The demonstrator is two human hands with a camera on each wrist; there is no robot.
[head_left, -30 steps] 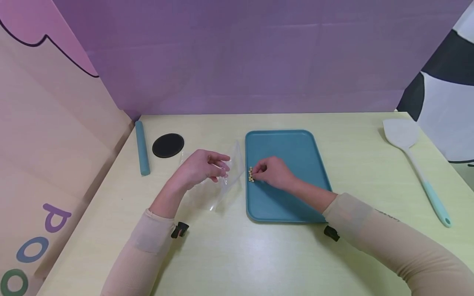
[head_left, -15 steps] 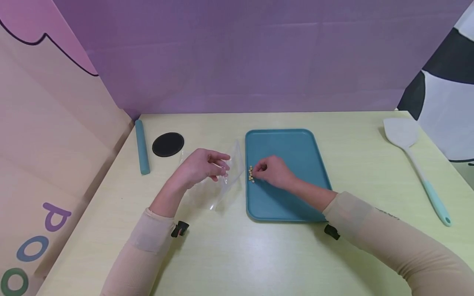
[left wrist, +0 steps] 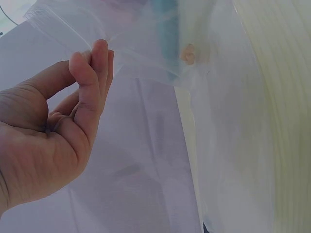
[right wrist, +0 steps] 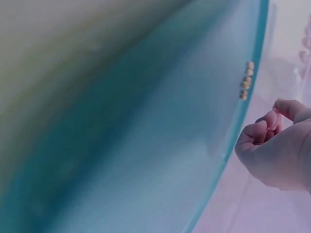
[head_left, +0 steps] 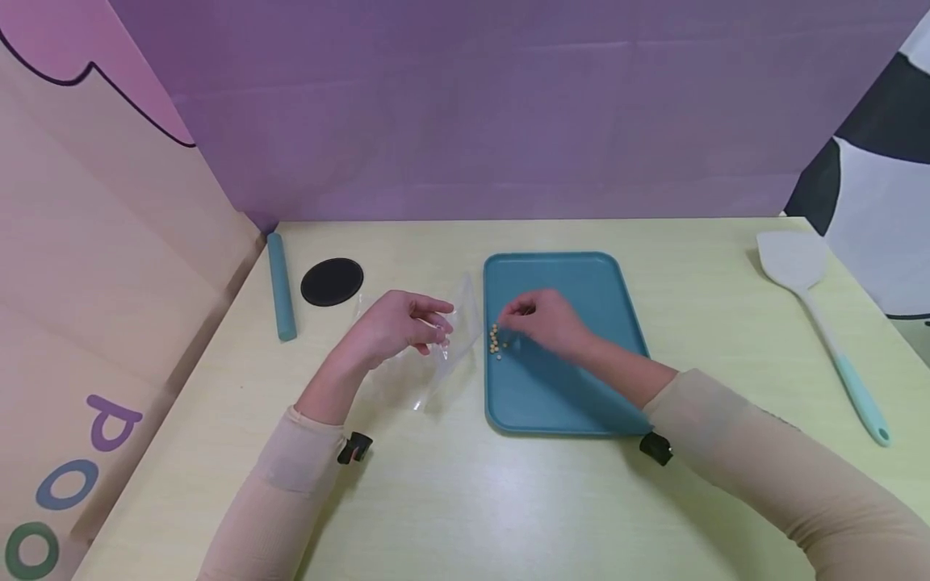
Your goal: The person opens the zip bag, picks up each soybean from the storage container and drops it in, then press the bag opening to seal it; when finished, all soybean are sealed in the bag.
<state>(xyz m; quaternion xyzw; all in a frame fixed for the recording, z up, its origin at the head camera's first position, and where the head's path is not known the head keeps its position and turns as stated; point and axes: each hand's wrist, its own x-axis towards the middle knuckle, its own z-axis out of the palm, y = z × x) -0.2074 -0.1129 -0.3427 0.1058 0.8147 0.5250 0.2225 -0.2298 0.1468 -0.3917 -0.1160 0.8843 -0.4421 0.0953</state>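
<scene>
A clear plastic zip bag (left wrist: 136,58) hangs from my left hand (head_left: 403,325), whose thumb and fingertips pinch its upper edge. Through the film, a blurred tan clump shows in the left wrist view; I cannot tell whether it lies inside. Beside the bag, several small yellowish soybeans (head_left: 494,340) lie along the left rim of the blue tray (head_left: 567,395). Just above them is my right hand (head_left: 548,321), fingers curled and thumb meeting index fingertip. A tiny pale bit, seemingly one soybean, shows at that pinch in the right wrist view.
A black round disc (head_left: 332,282) and a blue-green stick (head_left: 282,286) lie at the back left of the table (head_left: 465,500). At the far right rests a spatula (head_left: 824,323) with a mint handle. A purple panel (head_left: 472,113) stands behind the table.
My right hand has lifted up and away from the soybeans. The pile is looser, with one bean slightly apart to the right. My left hand and the bag stay put.
</scene>
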